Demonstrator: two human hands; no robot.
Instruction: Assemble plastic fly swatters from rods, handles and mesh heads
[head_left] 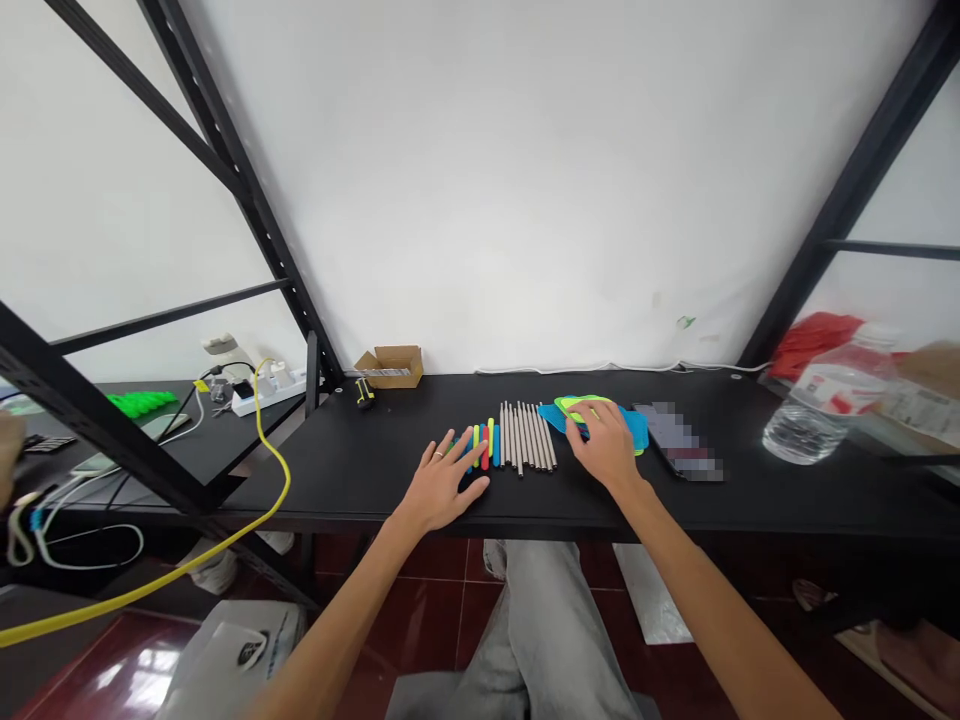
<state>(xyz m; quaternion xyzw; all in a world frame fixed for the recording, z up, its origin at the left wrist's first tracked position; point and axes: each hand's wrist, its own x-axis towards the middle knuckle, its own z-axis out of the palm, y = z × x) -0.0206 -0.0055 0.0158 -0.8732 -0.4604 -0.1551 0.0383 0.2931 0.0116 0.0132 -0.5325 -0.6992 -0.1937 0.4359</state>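
Observation:
My left hand [448,482] lies with spread fingers over a row of short coloured sticks [485,446] in blue, red, yellow-green and green. Its fingertips rest on them and partly hide them. To their right, several slim grey metallic rods [527,438] lie side by side, nearly parallel. My right hand [606,440] is bent over a loose pile of thin flat pieces, with its thumb and fingers closed on a yellow-green flat piece [585,405]. Blue flat pieces [636,428] stick out around and under that hand. My palm and fingers hide part of the pile.
A blurred phone-like dark slab [682,445] lies right of the pile, before a water bottle [821,400]. An open cardboard box [391,367] and a small yellow-black object [364,394] sit at back left. A yellow cable [281,470] crosses the left side, near a black rack post [247,180].

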